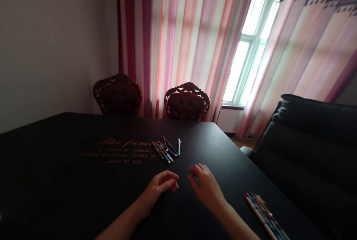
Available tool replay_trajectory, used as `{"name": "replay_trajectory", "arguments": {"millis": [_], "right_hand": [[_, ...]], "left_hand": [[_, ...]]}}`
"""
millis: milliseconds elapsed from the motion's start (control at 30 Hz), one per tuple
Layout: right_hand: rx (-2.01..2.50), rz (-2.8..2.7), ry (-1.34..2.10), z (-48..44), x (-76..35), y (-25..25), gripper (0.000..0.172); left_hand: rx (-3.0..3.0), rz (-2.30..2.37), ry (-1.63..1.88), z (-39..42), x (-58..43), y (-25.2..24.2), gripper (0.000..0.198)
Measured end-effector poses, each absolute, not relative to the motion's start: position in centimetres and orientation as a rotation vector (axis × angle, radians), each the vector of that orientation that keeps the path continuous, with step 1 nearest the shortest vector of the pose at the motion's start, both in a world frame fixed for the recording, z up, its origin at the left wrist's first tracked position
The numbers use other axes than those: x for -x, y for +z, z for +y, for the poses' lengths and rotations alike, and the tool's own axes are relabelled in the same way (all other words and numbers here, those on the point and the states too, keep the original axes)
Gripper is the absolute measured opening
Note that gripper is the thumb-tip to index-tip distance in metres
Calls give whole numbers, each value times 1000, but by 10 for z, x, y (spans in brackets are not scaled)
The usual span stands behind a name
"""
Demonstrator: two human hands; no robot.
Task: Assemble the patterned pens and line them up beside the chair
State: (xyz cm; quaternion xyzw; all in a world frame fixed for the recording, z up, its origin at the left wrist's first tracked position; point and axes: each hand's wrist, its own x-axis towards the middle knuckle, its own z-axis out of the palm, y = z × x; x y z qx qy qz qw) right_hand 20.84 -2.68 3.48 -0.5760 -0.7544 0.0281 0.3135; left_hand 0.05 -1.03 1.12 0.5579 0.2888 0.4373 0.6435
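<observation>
My left hand [162, 184] hovers over or rests on the black table [83, 195], its fingers loosely curved with gaps between them and nothing visible in them. Opposite it, my right hand [205, 182] has its thumb apart from its bent fingers and also appears to hold nothing. Just beyond both hands lies a loose pile of pens [166, 153], several with blue or dark barrels. A teal and white pen [179, 147] lies apart at the pile's right side, pointing away from me. Whether my hands touch the tabletop is hard to tell.
More pens [262, 214] lie side by side near the table's right edge. Gold lettering [122, 150] is printed left of the pile. Two carved chairs [187, 104] stand behind the table, before striped curtains [184, 39]. A black leather seat [309, 158] is at right.
</observation>
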Motion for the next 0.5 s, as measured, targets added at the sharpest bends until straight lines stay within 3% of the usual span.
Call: {"name": "replay_trajectory", "arguments": {"millis": [200,367,500], "right_hand": [[1599,-1902,104,40,-154,6,20],[1597,-1783,156,64,-142,-1,10],[1549,-1662,274,72,-146,0,12]], "left_hand": [[-1311,639,984,-8,0,11,27],[-1292,602,1000,-5,0,6,27],[-1288,608,999,-4,0,5,25]]}}
